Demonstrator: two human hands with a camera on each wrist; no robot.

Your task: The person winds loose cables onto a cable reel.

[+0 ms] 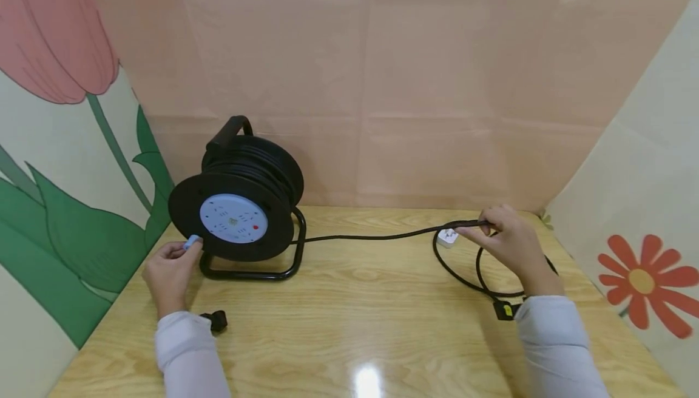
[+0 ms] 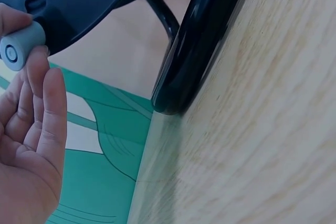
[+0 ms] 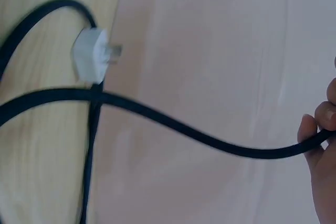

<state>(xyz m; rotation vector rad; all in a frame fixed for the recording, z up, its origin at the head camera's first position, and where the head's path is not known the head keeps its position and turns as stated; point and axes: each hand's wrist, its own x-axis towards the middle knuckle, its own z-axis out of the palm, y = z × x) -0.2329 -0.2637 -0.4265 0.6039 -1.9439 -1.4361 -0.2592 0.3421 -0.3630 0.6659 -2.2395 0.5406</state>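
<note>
A black cable reel (image 1: 188, 204) with a pale socket panel (image 1: 224, 228) stands on its tubular frame (image 1: 251, 276) at the left. My left hand (image 1: 172, 273) pinches the small light-blue crank knob (image 2: 23, 44) at the reel's rim between thumb and fingertips. From the reel a black cable (image 1: 377, 237) stretches to the right, off the tabletop near its far end. There my right hand (image 1: 510, 246) pinches it between thumb and fingers. Beyond that grip the cable loops loosely on the table. Its white plug (image 3: 90, 56) lies near the back edge, metal prongs showing.
Everything stands on a wood-grain table (image 1: 349, 307). A pinkish backdrop (image 1: 360, 94) rises behind it, with flower-printed panels on both sides. Black devices (image 1: 217, 321) sit by both wrists. The reel has a carry handle (image 1: 226, 134) on top.
</note>
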